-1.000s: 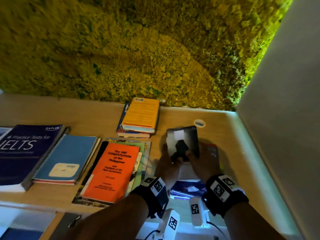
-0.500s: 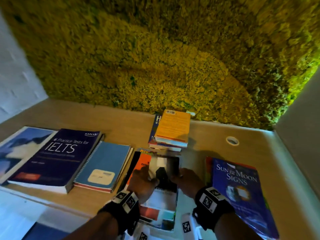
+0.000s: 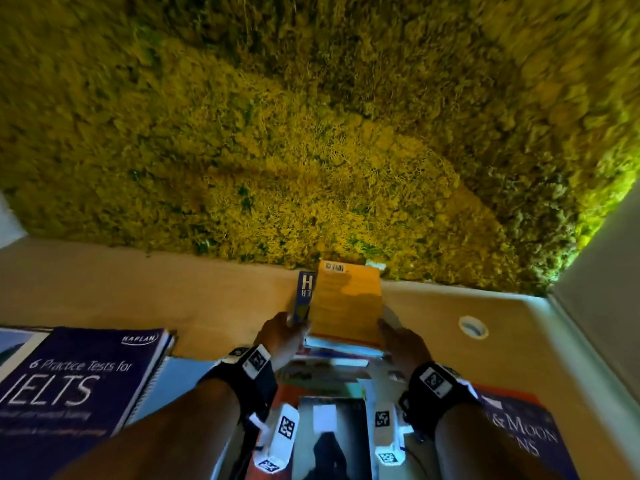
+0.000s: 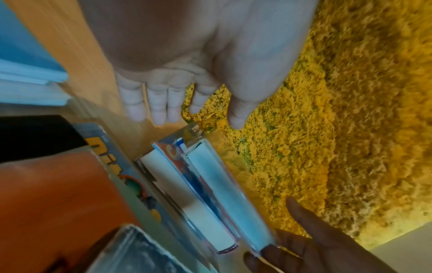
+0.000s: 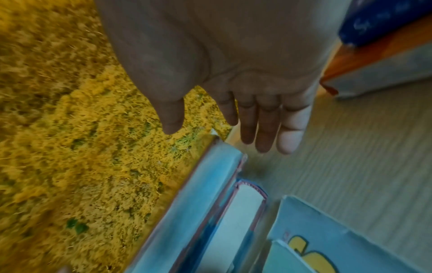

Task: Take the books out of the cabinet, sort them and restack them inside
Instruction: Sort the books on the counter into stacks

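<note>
A small stack of books stands at the back of the wooden shelf (image 3: 138, 292), against the moss wall. Its top book is orange (image 3: 346, 303), with a blue book (image 3: 303, 296) under it. My left hand (image 3: 285, 330) is at the stack's left side and my right hand (image 3: 393, 337) at its right side. The left wrist view shows the left hand (image 4: 163, 105) with straight fingers beside the stack (image 4: 210, 184). The right wrist view shows the right hand (image 5: 261, 127) likewise straight beside the stack (image 5: 210, 203). Neither hand curls round a book.
A navy IELTS book (image 3: 69, 386) and a blue notebook (image 3: 183, 372) lie at the left. A black-and-white book (image 3: 332, 431) tops the pile between my wrists. A blue Sun & Moon Signs book (image 3: 519, 434) lies at the right, near a white ring (image 3: 472, 327) and a grey side wall (image 3: 606, 306).
The black-and-white book went from over the right pile onto the orange pile and was let go. Both hands then reached forward to the stack at the back.
</note>
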The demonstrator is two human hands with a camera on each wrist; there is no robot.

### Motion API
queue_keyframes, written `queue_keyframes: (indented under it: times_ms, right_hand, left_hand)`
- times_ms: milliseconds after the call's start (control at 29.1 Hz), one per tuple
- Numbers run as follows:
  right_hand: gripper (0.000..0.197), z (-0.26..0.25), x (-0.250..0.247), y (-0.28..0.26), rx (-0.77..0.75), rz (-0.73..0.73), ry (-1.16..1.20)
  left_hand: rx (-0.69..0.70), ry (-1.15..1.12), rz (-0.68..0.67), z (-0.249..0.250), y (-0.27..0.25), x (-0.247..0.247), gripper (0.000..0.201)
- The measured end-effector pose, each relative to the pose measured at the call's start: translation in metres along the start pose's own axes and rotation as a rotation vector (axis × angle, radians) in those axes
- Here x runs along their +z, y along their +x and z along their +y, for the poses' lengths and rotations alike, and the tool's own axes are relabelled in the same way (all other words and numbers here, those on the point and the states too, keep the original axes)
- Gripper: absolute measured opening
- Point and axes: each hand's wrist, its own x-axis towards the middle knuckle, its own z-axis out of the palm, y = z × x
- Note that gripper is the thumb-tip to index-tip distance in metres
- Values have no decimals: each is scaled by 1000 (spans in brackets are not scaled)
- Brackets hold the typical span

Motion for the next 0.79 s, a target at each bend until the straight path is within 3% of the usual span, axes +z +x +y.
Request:
queue_keyframes:
  times_ms: [69, 137, 275, 481, 549, 652, 721, 790]
  right_hand:
    - [70, -1, 12, -1, -8, -34, 29]
    - [76, 1, 20, 0, 22, -55, 124]
    - [64, 7, 23, 7, 103, -102, 206]
    - [42, 1, 21, 0, 101, -66, 290]
    - [46, -2, 21, -3, 45, -9, 296]
    - [68, -6, 14, -11, -107, 107, 171]
    - [58, -18, 9, -29, -228, 153, 219]
    - [49, -28, 2, -48, -300, 159, 353]
  left_hand:
    - [-10, -30, -52, -4, 11, 6, 38]
    - [-30, -44, -112, -9, 20, 14, 44]
    - [26, 54, -156, -16, 28, 22, 77]
    - [69, -57, -230, -17, 22, 17, 79]
    - [118, -35, -227, -17, 21, 18, 84]
    - [130, 59, -181, -15, 15, 28, 83]
    - [140, 82, -113, -11, 7, 33, 81]
    - [137, -38, -82, -6, -2, 35, 87]
